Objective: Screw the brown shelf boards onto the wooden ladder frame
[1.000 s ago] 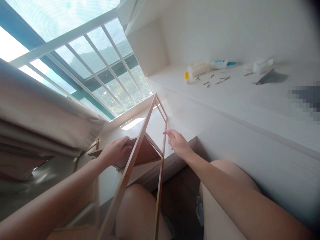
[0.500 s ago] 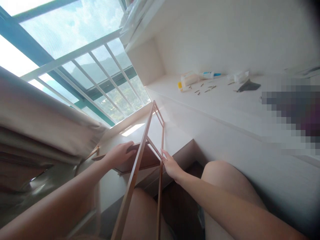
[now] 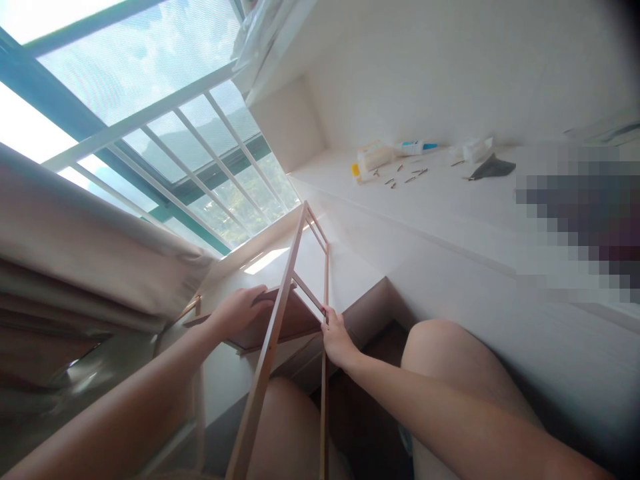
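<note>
A thin wooden rack frame point(image 3: 287, 293) stands tilted between my knees, with a brown shelf board point(image 3: 280, 323) set inside it. My left hand point(image 3: 240, 310) lies on top of the board's near edge, fingers curled over it. My right hand point(image 3: 335, 337) is closed around the frame's right upright, just where the board meets it. Both forearms reach in from below.
A white ledge point(image 3: 450, 200) runs along the right, carrying several loose screws point(image 3: 405, 177), a white bottle with a yellow cap point(image 3: 367, 160), a blue-and-white tube point(image 3: 417, 147) and a dark scrap point(image 3: 493, 167). A barred window point(image 3: 190, 160) and a beige curtain point(image 3: 90, 247) fill the left.
My right hand came down from beside the frame's upper right post and closed on the upright at the board's level. The left hand stayed on the board.
</note>
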The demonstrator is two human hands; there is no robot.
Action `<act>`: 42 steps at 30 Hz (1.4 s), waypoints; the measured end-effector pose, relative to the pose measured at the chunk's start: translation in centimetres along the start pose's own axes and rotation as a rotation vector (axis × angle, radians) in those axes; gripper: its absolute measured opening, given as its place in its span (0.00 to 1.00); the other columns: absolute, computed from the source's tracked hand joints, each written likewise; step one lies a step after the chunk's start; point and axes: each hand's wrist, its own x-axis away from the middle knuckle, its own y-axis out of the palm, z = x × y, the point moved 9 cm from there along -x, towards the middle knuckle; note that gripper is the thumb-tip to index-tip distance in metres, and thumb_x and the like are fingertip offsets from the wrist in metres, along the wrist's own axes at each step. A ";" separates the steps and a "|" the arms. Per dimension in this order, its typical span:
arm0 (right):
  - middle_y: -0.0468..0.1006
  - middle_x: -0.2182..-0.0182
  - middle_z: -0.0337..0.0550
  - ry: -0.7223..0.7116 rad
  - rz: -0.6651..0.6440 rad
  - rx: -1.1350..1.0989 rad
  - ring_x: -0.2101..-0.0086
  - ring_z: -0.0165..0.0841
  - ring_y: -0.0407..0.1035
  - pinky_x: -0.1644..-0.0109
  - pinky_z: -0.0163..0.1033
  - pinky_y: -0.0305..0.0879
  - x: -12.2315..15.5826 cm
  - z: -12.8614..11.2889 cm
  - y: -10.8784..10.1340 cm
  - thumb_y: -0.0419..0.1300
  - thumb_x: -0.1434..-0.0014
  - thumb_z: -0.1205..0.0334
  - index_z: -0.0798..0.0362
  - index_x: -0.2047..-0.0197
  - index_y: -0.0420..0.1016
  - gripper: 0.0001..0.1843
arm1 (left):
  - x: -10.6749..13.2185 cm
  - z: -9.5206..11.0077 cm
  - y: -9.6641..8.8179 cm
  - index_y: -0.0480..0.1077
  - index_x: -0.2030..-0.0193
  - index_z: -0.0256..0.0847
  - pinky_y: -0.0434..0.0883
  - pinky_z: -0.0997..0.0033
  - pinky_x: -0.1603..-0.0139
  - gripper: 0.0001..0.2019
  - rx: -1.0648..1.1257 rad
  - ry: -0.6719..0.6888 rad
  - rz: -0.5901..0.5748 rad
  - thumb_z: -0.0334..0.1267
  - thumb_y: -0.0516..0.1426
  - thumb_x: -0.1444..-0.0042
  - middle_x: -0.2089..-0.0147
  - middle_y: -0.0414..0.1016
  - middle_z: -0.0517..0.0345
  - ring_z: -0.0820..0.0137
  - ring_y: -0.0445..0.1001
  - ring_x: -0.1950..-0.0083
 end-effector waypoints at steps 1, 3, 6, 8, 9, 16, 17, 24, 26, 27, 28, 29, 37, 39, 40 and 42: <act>0.64 0.45 0.54 -0.014 0.011 0.003 0.46 0.39 0.66 0.38 0.44 0.59 0.0 0.0 -0.1 0.48 0.39 0.69 0.53 0.36 0.62 0.27 | 0.0 -0.1 0.0 0.65 0.67 0.45 0.61 0.67 0.67 0.15 0.010 -0.006 0.008 0.51 0.47 0.37 0.69 0.75 0.55 0.60 0.74 0.66; 0.62 0.44 0.56 -0.040 0.027 0.006 0.46 0.39 0.66 0.38 0.44 0.60 -0.1 0.1 -0.2 0.47 0.40 0.71 0.55 0.37 0.62 0.28 | 0.0 -0.2 0.0 0.65 0.66 0.44 0.62 0.67 0.65 0.14 0.036 -0.012 0.031 0.51 0.48 0.38 0.67 0.76 0.54 0.59 0.75 0.64; 0.63 0.45 0.56 -0.058 0.039 0.007 0.48 0.39 0.66 0.40 0.44 0.62 -0.3 0.4 -0.2 0.46 0.41 0.71 0.56 0.38 0.62 0.28 | 0.1 -0.3 0.0 0.65 0.65 0.44 0.63 0.67 0.64 0.14 0.055 -0.004 0.054 0.51 0.49 0.37 0.67 0.77 0.54 0.59 0.75 0.63; 0.63 0.45 0.55 -0.055 0.047 0.011 0.48 0.39 0.67 0.40 0.44 0.62 -0.4 0.6 -0.2 0.46 0.41 0.71 0.55 0.38 0.63 0.27 | 0.2 -0.3 0.1 0.64 0.65 0.44 0.62 0.67 0.64 0.15 0.053 -0.005 0.051 0.52 0.49 0.37 0.67 0.76 0.55 0.60 0.75 0.64; 0.63 0.45 0.55 -0.053 0.050 0.016 0.48 0.39 0.67 0.40 0.44 0.62 -0.5 0.7 -0.2 0.46 0.41 0.71 0.55 0.38 0.63 0.27 | 0.2 -0.4 0.2 0.64 0.65 0.44 0.62 0.68 0.65 0.15 0.048 -0.010 0.047 0.53 0.48 0.37 0.67 0.76 0.56 0.61 0.74 0.64; 0.57 0.38 0.54 -0.067 0.013 0.137 0.42 0.36 0.63 0.36 0.42 0.58 -0.9 1.0 0.4 0.46 0.39 0.73 0.55 0.36 0.60 0.28 | 0.6 -0.8 0.7 0.63 0.67 0.44 0.58 0.69 0.66 0.15 0.040 -0.032 0.057 0.53 0.49 0.37 0.70 0.73 0.59 0.65 0.71 0.68; 0.57 0.37 0.54 -0.071 0.007 0.154 0.41 0.36 0.62 0.36 0.42 0.57 -0.9 1.0 0.6 0.45 0.39 0.73 0.56 0.35 0.59 0.28 | 0.6 -0.9 0.7 0.63 0.67 0.44 0.58 0.70 0.66 0.15 0.043 -0.035 0.062 0.52 0.49 0.37 0.70 0.73 0.59 0.65 0.70 0.68; 0.47 0.30 0.54 -0.058 -0.045 0.282 0.35 0.38 0.54 0.34 0.44 0.55 -1.2 1.4 1.2 0.45 0.37 0.71 0.55 0.33 0.56 0.29 | 0.9 -1.6 0.9 0.62 0.69 0.44 0.55 0.70 0.68 0.16 -0.003 -0.076 0.086 0.53 0.49 0.38 0.73 0.71 0.60 0.66 0.68 0.71; 0.48 0.30 0.54 -0.056 -0.056 0.298 0.35 0.38 0.55 0.35 0.44 0.56 -1.2 1.3 1.2 0.45 0.36 0.70 0.55 0.32 0.55 0.29 | 1.0 -1.9 0.9 0.63 0.68 0.44 0.55 0.70 0.68 0.16 -0.020 -0.091 0.090 0.53 0.49 0.38 0.73 0.71 0.60 0.66 0.68 0.71; 0.48 0.30 0.54 -0.056 -0.060 0.303 0.36 0.38 0.55 0.35 0.44 0.57 -1.2 1.3 1.2 0.45 0.36 0.70 0.54 0.32 0.54 0.29 | 1.0 -2.0 0.9 0.63 0.68 0.44 0.55 0.70 0.68 0.16 -0.027 -0.094 0.094 0.53 0.49 0.38 0.73 0.71 0.60 0.66 0.68 0.71; 0.49 0.31 0.54 -0.054 -0.061 0.310 0.36 0.39 0.56 0.36 0.44 0.57 -1.2 1.2 1.2 0.45 0.36 0.69 0.54 0.31 0.54 0.29 | 1.1 -2.1 0.9 0.63 0.68 0.44 0.55 0.70 0.68 0.15 -0.034 -0.094 0.097 0.53 0.49 0.38 0.73 0.71 0.60 0.66 0.68 0.71; 0.49 0.31 0.54 -0.050 -0.063 0.316 0.37 0.39 0.57 0.36 0.44 0.58 -1.2 1.2 1.2 0.45 0.36 0.69 0.53 0.31 0.54 0.30 | 1.1 -2.2 0.9 0.63 0.68 0.44 0.55 0.70 0.69 0.15 -0.039 -0.093 0.101 0.53 0.49 0.38 0.74 0.71 0.60 0.65 0.68 0.71; 0.57 0.35 0.54 -0.037 -0.050 0.318 0.44 0.38 0.66 0.40 0.44 0.63 -0.9 0.7 0.9 0.44 0.37 0.72 0.52 0.34 0.55 0.28 | 1.0 -3.1 0.7 0.66 0.66 0.45 0.58 0.69 0.67 0.16 -0.036 -0.117 0.093 0.54 0.49 0.39 0.70 0.75 0.58 0.62 0.73 0.67; 0.57 0.35 0.53 -0.032 -0.052 0.327 0.43 0.38 0.65 0.39 0.44 0.62 -0.9 0.9 1.0 0.44 0.38 0.73 0.52 0.35 0.56 0.28 | 1.1 -3.9 1.0 0.67 0.64 0.45 0.59 0.69 0.65 0.17 -0.052 -0.133 0.090 0.56 0.49 0.39 0.68 0.77 0.56 0.59 0.75 0.64; 0.56 0.34 0.53 -0.030 -0.056 0.332 0.42 0.38 0.64 0.39 0.45 0.62 -0.9 0.9 1.0 0.45 0.38 0.72 0.52 0.35 0.56 0.28 | 1.2 -4.2 1.1 0.67 0.63 0.45 0.60 0.69 0.64 0.18 -0.059 -0.135 0.087 0.56 0.48 0.39 0.67 0.78 0.56 0.59 0.75 0.63; 0.52 0.32 0.54 -0.031 -0.060 0.343 0.40 0.39 0.63 0.38 0.46 0.61 -1.0 1.1 1.2 0.45 0.37 0.71 0.53 0.35 0.55 0.27 | 1.4 -4.8 1.5 0.68 0.61 0.45 0.60 0.69 0.64 0.19 -0.069 -0.129 0.084 0.58 0.48 0.38 0.67 0.78 0.56 0.59 0.76 0.62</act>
